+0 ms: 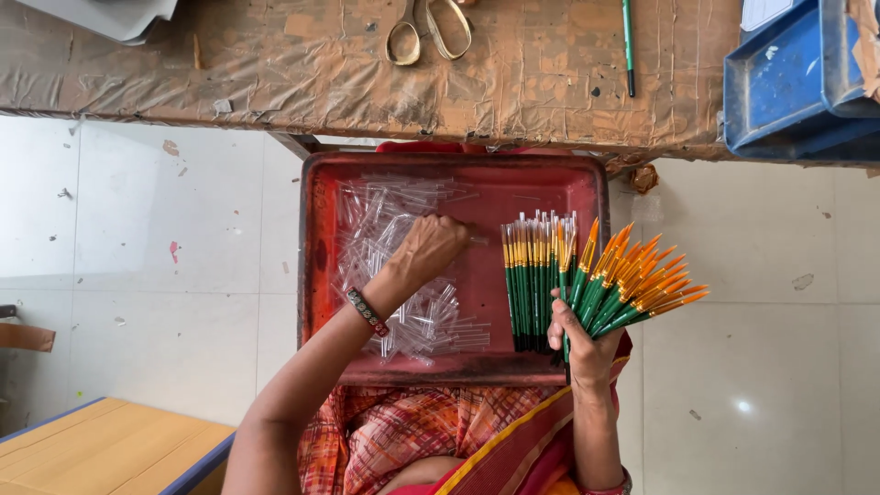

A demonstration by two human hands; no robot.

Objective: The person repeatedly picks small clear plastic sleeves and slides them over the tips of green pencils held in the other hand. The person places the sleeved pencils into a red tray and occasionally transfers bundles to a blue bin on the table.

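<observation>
Now our right hand (587, 344) grips a fan of paintbrushes (632, 284) (too many to count), tips up-right; our left hand (426, 249) pinches one clear cap (477, 240) in the red tray (316, 257).

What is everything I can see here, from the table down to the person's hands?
Tray: one, red, on the person's lap.
Clear tubes: a heap, too many to count, see-through, left part of the tray.
Paintbrushes: many, green handles with orange ends, one row lying in the tray, another bunch fanned out in the right hand.
Table: one, brown, taped over, along the top.
Scissors: one pair, brass-coloured, on the table.
Pen: one, green, on the table.
Bins: blue, stacked, top right.
Board: one, yellow with blue edge, bottom left.
Floor: pale tiles.
Bracelet: one, dark, left wrist.
Left hand: on the tubes.
Right hand: grips the fanned bunch.
</observation>
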